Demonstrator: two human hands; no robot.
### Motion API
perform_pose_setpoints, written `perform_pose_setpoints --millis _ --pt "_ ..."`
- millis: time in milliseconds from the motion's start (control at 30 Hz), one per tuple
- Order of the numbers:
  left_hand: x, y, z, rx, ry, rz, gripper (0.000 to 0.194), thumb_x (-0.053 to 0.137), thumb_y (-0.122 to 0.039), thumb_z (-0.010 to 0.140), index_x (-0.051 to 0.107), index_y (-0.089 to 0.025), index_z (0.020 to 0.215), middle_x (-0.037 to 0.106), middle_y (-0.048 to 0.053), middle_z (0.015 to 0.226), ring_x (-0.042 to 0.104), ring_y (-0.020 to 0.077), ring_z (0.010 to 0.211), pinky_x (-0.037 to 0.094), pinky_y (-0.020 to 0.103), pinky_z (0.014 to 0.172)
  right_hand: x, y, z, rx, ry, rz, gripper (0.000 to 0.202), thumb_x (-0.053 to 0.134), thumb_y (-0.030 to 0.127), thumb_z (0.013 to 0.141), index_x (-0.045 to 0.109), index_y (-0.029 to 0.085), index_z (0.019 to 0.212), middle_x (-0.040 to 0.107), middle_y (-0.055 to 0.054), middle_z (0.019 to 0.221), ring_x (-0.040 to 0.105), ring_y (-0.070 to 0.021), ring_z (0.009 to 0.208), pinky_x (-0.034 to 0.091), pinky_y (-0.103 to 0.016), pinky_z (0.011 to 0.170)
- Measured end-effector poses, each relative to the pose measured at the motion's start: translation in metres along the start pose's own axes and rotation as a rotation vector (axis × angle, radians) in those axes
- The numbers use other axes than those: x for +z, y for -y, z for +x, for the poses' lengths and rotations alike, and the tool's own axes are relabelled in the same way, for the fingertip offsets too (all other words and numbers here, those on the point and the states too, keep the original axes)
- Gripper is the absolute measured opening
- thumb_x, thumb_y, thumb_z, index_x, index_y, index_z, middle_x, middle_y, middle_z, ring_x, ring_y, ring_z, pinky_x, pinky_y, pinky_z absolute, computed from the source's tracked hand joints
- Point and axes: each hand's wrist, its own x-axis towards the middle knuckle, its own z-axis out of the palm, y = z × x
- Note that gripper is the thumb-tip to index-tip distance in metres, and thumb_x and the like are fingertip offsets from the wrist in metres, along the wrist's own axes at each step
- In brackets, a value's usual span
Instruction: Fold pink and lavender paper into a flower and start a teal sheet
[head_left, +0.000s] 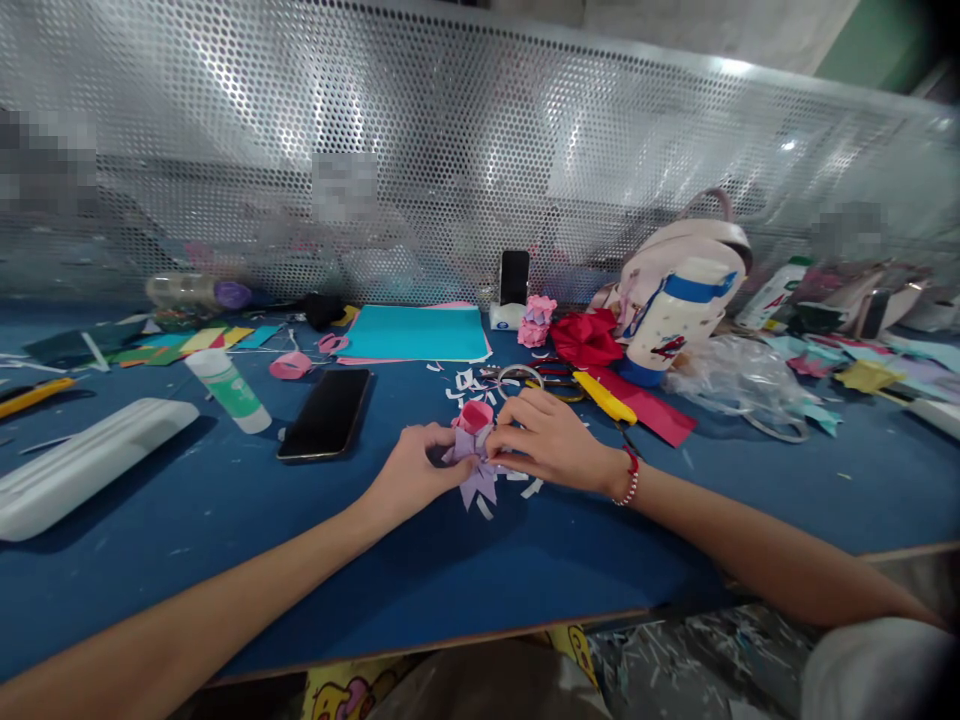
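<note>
so from where i'm standing, the person's got a little lilac paper piece (477, 488) with jagged points up in both hands, over the near middle of the blue surface (450, 590), with a pink paper roll (476, 414) poking out of its far end. left hand (421, 462) has a thumb-and-finger grip on the left side of the lilac paper, and the right hand (551, 440) is pinched in at its right edge, though i can't tell if those fingertips hold paper or just press on it. my guess is the step right now is fitting or pressing the lilac bit around the pink roll. if so, the next move calls for a steady left grip and light right fingertips, since thin paper like that probably creases easily. white paper scraps (466, 380) are scattered just beyond the hands, yellow cutter (606, 397) off to the right, white-and-green tube (229, 390) over on the left past the dark phone (326, 415).
</note>
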Motion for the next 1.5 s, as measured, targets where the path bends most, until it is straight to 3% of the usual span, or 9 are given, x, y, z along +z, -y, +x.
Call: perform_pose_setpoints --millis 233,633,933,1033,1233,1367,1500 --pt "0.0 0.0 -0.001 0.002 0.006 0.001 0.036 0.06 -0.035 0.077 0.036 -0.02 0.053 0.037 -0.005 0.055 0.039 0.0138 0.061 0.029 0.029 0.06 0.0 0.001 0.0 0.024 0.083 0.063 0.018 0.054 0.038 0.1 0.062 0.022 0.095 0.058 -0.004 0.097 0.048 -0.0191 0.09 0.038 -0.033 0.081" --pt "0.001 0.0 0.0 0.0 0.002 0.007 0.032 0.059 -0.035 0.076 0.04 -0.02 0.054 0.038 -0.004 0.056 0.039 0.0142 0.061 0.028 0.03 0.061 -0.004 0.004 0.002 0.064 0.097 0.158 0.014 0.055 0.032 0.099 0.061 0.021 0.093 0.058 -0.005 0.097 0.049 -0.0188 0.091 0.04 -0.032 0.083" --pt "0.0 -0.001 -0.001 -0.006 -0.016 0.006 0.035 0.06 -0.035 0.077 0.038 -0.02 0.054 0.037 -0.004 0.056 0.04 0.0136 0.06 0.029 0.029 0.059 0.0 0.004 0.001 0.091 0.012 0.21 0.015 0.057 0.032 0.099 0.064 0.021 0.091 0.056 -0.004 0.091 0.048 -0.0175 0.087 0.04 -0.03 0.078" --pt "-0.001 -0.001 -0.001 -0.006 -0.035 0.014 0.036 0.061 -0.036 0.078 0.04 -0.02 0.054 0.037 -0.005 0.057 0.039 0.0133 0.059 0.028 0.028 0.058 0.002 0.004 -0.001 0.15 -0.017 0.221 0.018 0.057 0.037 0.098 0.067 0.022 0.094 0.054 -0.004 0.09 0.048 -0.0178 0.086 0.04 -0.03 0.077" --pt "-0.001 -0.002 -0.001 0.001 -0.051 0.05 0.025 0.062 -0.033 0.079 0.061 -0.018 0.059 0.049 -0.003 0.056 0.046 0.0153 0.062 0.032 0.029 0.061 0.005 0.008 0.0 0.285 -0.042 0.359 0.017 0.062 0.039 0.095 0.068 0.023 0.095 0.053 -0.002 0.09 0.05 -0.0176 0.087 0.041 -0.031 0.078" --pt "-0.002 -0.005 -0.002 -0.004 -0.036 0.045 0.025 0.062 -0.036 0.081 0.069 -0.017 0.066 0.052 -0.002 0.058 0.048 0.0163 0.063 0.033 0.029 0.062 0.008 0.012 0.001 0.38 -0.104 0.416 0.012 0.065 0.032 0.093 0.06 0.021 0.095 0.055 -0.003 0.094 0.051 -0.0182 0.089 0.042 -0.031 0.078" --pt "-0.002 -0.007 -0.003 0.002 -0.038 0.029 0.027 0.061 -0.037 0.081 0.068 -0.017 0.065 0.056 0.0 0.061 0.049 0.0172 0.065 0.034 0.03 0.064 0.014 0.015 -0.002 0.558 -0.114 0.572 0.023 0.069 0.029 0.088 0.051 0.021 0.101 0.055 -0.002 0.097 0.049 -0.0168 0.085 0.042 -0.028 0.072"
